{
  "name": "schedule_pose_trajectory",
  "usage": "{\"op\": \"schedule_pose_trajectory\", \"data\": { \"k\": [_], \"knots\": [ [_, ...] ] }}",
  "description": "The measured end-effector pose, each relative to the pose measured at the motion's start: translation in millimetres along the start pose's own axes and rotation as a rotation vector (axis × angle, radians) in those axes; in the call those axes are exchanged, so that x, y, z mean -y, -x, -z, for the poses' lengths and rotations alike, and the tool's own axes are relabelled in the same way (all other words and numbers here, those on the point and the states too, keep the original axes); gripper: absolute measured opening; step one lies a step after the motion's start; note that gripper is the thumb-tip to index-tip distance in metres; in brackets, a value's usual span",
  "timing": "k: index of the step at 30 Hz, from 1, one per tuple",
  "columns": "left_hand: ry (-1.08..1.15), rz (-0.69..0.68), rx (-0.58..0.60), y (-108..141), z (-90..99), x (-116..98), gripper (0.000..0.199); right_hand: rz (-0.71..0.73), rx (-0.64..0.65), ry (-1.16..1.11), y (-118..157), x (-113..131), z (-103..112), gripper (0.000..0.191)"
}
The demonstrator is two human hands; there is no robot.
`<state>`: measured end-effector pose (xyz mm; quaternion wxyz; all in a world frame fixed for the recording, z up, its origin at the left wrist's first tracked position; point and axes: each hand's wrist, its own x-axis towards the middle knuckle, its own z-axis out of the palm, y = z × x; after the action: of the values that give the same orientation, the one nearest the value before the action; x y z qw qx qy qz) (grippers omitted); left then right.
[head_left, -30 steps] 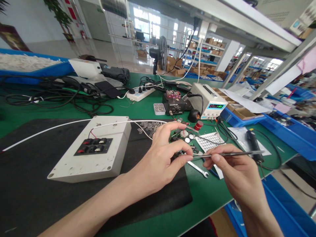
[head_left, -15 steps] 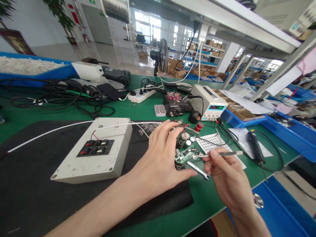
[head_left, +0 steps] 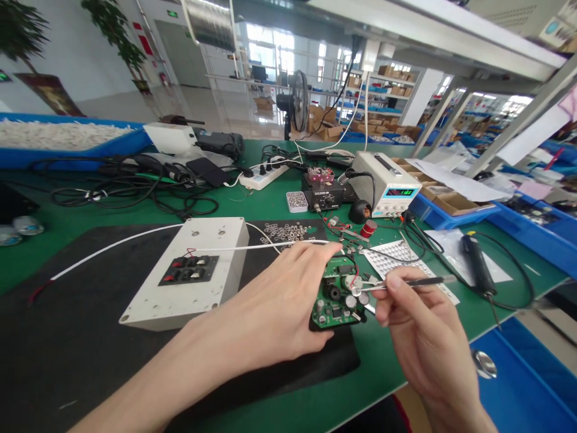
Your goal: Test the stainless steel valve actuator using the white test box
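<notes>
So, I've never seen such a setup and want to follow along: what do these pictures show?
There is no robot: these are a person's two bare hands, filmed by a camera worn on that person's head, looking forward and down. The left hand holds a green board; the right hand holds tweezers pointed at it, though I can't tell whether they touch. On the bench lies a dark mat bearing a pale box and small rings; farther back stands a power supply.

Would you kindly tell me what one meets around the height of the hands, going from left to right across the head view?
Off-white rectangular box → left hand → green rectangular circuit board → right hand → black cylindrical tool.
</notes>
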<state>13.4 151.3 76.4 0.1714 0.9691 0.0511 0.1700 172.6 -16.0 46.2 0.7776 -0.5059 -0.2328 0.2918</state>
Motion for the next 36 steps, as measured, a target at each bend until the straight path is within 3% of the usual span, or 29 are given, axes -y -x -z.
{"op": "schedule_pose_trajectory", "data": {
  "k": [4, 8, 10, 15, 19, 25, 27, 32, 36],
  "knots": [
    [-0.035, 0.079, 0.045, 4.0, 3.7, -6.9, 0.114, 0.077, -0.039, 0.030, 9.5, -9.8, -13.5, 0.014],
    [-0.071, 0.283, 0.116, 7.6, 5.9, -10.2, 0.121, 0.098, -0.042, 0.015, 11.4, -15.0, -17.9, 0.012],
    [-0.039, 0.321, 0.138, 8.8, 4.2, -8.6, 0.120, 0.092, -0.031, 0.006, 10.7, -15.9, -18.0, 0.012],
    [0.299, 0.336, 0.009, 11.8, -10.5, -3.8, 0.103, 0.082, -0.029, -0.041, 9.1, -15.5, -20.7, 0.013],
    [0.378, 0.399, -0.112, 22.4, -15.2, -9.0, 0.090, 0.068, 0.034, -0.014, 13.9, -13.0, -26.0, 0.013],
    [0.404, 0.476, 0.005, 44.2, 2.6, -18.0, 0.093, 0.023, 0.087, 0.055, 27.6, -15.0, -29.0, 0.014],
    [0.498, 0.526, 0.028, 49.3, 5.9, -18.1, 0.097, 0.032, 0.079, 0.090, 29.8, -16.6, -29.8, 0.014],
    [0.976, 0.674, 0.072, 56.1, -1.9, -20.9, 0.101, 0.089, 0.048, 0.142, 32.0, -17.9, -34.3, 0.015],
    [1.218, 0.719, 0.002, 63.9, -16.6, -27.7, 0.113, 0.111, 0.042, 0.131, 39.7, -19.4, -33.2, 0.014]
  ]
}}
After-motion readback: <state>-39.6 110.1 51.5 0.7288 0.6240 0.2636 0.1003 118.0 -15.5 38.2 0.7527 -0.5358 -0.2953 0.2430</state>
